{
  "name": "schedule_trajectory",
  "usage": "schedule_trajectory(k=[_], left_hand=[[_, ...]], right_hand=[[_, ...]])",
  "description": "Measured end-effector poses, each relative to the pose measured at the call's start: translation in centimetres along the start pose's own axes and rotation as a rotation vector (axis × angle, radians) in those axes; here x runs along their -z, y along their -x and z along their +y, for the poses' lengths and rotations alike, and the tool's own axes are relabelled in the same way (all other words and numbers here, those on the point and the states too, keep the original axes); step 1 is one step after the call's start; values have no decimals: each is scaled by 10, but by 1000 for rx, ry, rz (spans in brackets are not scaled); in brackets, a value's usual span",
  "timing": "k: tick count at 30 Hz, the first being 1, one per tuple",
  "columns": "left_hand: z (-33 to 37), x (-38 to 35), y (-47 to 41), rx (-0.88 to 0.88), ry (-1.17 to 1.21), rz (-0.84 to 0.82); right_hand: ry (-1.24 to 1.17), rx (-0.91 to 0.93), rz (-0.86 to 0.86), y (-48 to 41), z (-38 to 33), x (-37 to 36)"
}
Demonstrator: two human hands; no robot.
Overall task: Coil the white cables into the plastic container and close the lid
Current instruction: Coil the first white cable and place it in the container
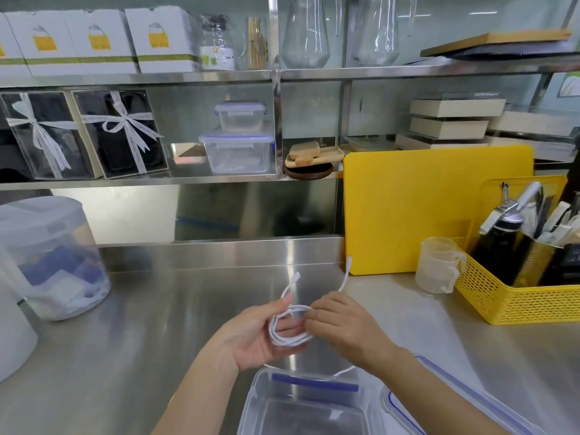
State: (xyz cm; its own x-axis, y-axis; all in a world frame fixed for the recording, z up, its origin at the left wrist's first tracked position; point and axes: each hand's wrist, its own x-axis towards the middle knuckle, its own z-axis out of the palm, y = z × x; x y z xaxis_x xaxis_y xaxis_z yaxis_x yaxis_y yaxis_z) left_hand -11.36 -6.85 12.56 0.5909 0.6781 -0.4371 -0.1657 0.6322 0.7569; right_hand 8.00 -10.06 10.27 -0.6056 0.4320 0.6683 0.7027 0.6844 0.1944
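While the left hand (251,337) cups a small white cable (290,328) coil in its curled fingers, the right hand (342,328) pinches the loop's right side, both held above the steel counter (141,324). 2 cable ends stick up behind the hands. Just below them sits the clear plastic container (301,406), open, its lid (439,400) lying beside it on the right.

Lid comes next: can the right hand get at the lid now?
Probably, once freed: the lid lies beside the container, just under the right forearm, nothing on it. The right hand is busy with the cable.
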Motion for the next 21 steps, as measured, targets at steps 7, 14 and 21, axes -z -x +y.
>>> schedule_trajectory(k=[7,14,21], left_hand=[[-10,-13,-13,-207,-278,388],[-32,-23,-19,-420,-656,577],[-46,-32,-24,-549,-1324,579]], right_hand=[[9,-313,-63,9,-8,-6],[-248,-882,-109,0,-23,-15],[196,-696,-348,-6,-29,-12]])
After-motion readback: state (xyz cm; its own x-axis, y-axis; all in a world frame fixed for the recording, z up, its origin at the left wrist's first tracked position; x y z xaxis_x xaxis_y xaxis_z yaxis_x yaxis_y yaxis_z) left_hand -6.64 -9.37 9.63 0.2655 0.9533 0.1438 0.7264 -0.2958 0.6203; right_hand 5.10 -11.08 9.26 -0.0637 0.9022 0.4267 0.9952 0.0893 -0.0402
